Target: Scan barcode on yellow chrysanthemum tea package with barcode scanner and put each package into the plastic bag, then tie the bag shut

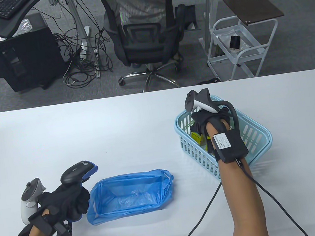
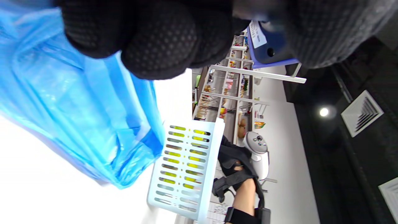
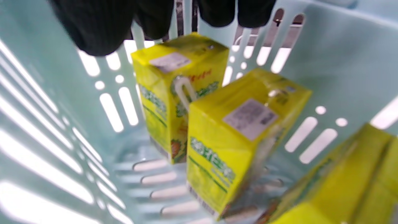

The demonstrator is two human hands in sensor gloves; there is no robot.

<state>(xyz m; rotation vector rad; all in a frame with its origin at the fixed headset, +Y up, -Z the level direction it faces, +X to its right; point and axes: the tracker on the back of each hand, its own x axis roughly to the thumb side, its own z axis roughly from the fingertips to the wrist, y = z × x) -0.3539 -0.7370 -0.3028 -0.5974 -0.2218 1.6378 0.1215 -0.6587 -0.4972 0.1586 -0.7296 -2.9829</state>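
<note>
1. Barcode scanner (image 1: 77, 171): black with blue trim, gripped in the left hand (image 1: 66, 201), fingers curled round its handle, at the table's near left
2. Plastic bag (image 1: 130, 195): blue, mouth spread, lying on the table (image 1: 89, 133) just right of that hand
3. Basket (image 1: 253, 133): pale blue, slotted walls, well right of the bag
4. Tea packages (image 3: 227, 140): yellow cartons standing upright inside the basket, more at its edge
5. Right hand (image 1: 207, 118): reaching down into the basket, fingertips (image 3: 93, 28) above the cartons, touching none; fingers relaxed
</note>
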